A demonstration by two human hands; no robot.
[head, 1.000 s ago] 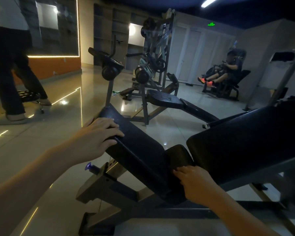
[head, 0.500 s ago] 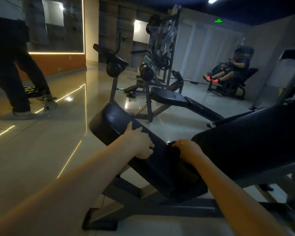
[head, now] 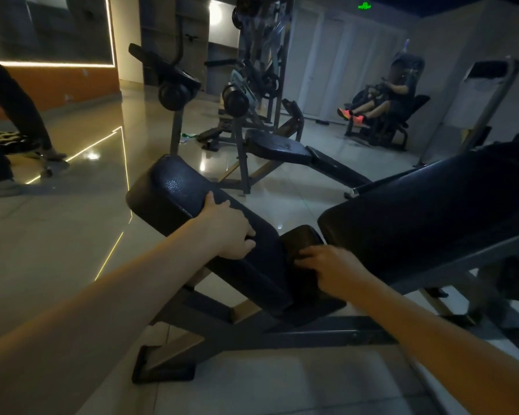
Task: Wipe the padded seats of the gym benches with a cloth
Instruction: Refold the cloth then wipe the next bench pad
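Observation:
The black seat pad (head: 177,187) of the nearest bench slopes down toward me, and its long backrest pad (head: 432,214) rises to the right. My left hand (head: 225,232) holds the seat pad at its near edge, thumb up along the pad and fingers bent on top. A dark cloth (head: 300,238) is bunched at the low end of the seat, by the gap to the backrest. My right hand (head: 333,268) grips this cloth and presses it on the pad.
The bench's grey steel frame (head: 282,330) stands on a glossy tiled floor. A second bench (head: 279,145) with roller pads stands behind. A person (head: 12,94) walks at the left; another person sits on a machine (head: 384,115) at the far right.
My left hand slid from the top end of the seat pad down to its middle. My right hand went up the pad with the cloth and came back down a little.

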